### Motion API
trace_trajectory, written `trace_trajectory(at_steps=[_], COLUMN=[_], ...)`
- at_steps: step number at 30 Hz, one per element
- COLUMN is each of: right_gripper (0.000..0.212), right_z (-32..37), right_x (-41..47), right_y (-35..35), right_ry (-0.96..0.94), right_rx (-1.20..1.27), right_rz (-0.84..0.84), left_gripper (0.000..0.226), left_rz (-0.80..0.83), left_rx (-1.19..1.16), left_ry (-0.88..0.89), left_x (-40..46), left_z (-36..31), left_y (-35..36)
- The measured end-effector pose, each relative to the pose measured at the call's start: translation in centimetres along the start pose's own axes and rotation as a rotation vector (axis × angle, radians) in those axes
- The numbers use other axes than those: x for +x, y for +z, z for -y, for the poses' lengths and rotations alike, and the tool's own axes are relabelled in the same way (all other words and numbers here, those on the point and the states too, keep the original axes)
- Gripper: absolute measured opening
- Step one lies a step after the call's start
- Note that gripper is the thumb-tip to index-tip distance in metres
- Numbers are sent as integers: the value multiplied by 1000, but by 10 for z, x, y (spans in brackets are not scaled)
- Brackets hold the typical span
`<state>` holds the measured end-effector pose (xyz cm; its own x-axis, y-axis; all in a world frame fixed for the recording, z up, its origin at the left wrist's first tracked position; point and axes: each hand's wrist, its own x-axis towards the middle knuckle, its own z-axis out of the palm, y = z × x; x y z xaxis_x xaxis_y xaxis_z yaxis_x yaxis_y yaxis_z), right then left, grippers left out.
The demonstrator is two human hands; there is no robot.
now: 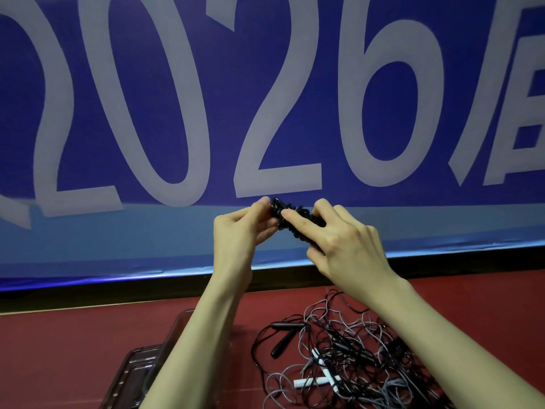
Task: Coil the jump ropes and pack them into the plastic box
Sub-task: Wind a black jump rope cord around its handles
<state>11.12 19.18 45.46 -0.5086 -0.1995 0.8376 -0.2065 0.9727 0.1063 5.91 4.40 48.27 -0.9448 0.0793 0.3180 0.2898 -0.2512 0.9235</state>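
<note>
Both forearms rise from the bottom edge toward the middle of my view. My left hand (240, 228) has its fingers curled, thumb and fingertips pinching one end of a tightly coiled black jump rope (290, 215). My right hand (343, 243) grips the other end, index finger stretched along the coil and the other fingers wrapped behind it. I hold the bundle up in the air in front of a blue banner (265, 113) with large pale numerals reading 2026.

Below, on the dark red floor (73, 343), lies a tangled heap of ropes (354, 358), black and grey cords knotted together with black handles (284, 339) and white handles (317, 379) among them. It sits just right of my left forearm. On the other side, the clear plastic box (132, 373) is partly hidden by that forearm and cut off by the bottom edge; I cannot tell what it holds.
</note>
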Motion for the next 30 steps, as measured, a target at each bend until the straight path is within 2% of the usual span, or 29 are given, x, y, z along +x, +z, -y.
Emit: trace_trajectory(at_steps=[6,13,20,30], right_gripper=[73,72,70,71], right_z=[0,-3,-5,-5], right_x=[-2,-6,-9,-9], right_y=[7,15,20,31], right_ry=[-20,-6,30,120], right_rx=[7,53,108,218], right_rz=[-1,-22,-24,-12], left_gripper=[11,11,11,21], left_rz=[-13,-38,-71,3], left_rx=[-2,23,159,-8], left_ry=[-58,-31,108,76], left_x=[4,4,6,5], left_z=[3,3,11,15], left_y=[-4,-4,0,4])
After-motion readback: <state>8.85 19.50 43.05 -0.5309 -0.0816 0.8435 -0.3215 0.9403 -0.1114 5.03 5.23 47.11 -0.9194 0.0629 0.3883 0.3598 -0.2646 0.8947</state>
